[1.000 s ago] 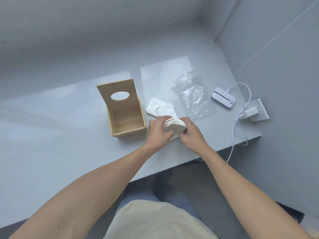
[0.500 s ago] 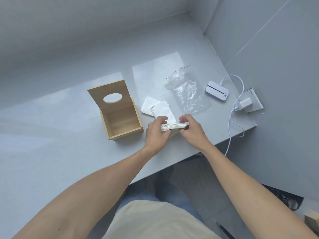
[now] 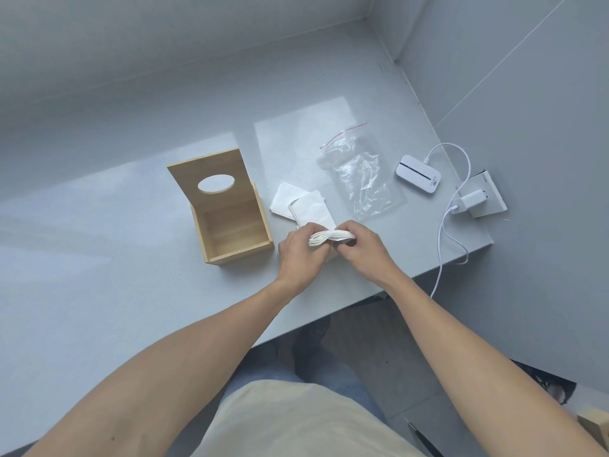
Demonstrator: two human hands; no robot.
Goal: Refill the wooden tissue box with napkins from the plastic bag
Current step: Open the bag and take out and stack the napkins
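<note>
- A folded stack of napkins [image 3: 333, 238] was pinched between both hands, just right of the wooden tissue box [image 3: 230, 214] and above the table [image 3: 99, 258].
- The left hand [image 3: 301, 255] and the right hand [image 3: 362, 247] each had fingers curled closed around the stack's ends.
- The box stood with its lid up, its inside bare.
- More loose napkins [image 3: 298, 206] lay right of the box.
- The plastic bag [image 3: 361, 174] lay flat farther right of the box.

desk: grey top [image 3: 99, 258], tucked into a grey corner
white gadget [image 3: 418, 174]: small flat box with a dark stripe, lying right of everything else
charger [image 3: 471, 201]: white plug stuck in a wall socket plate [image 3: 491, 199]
cable [image 3: 443, 232]: white, loops from the gadget to the charger, then trails off the desk edge
</note>
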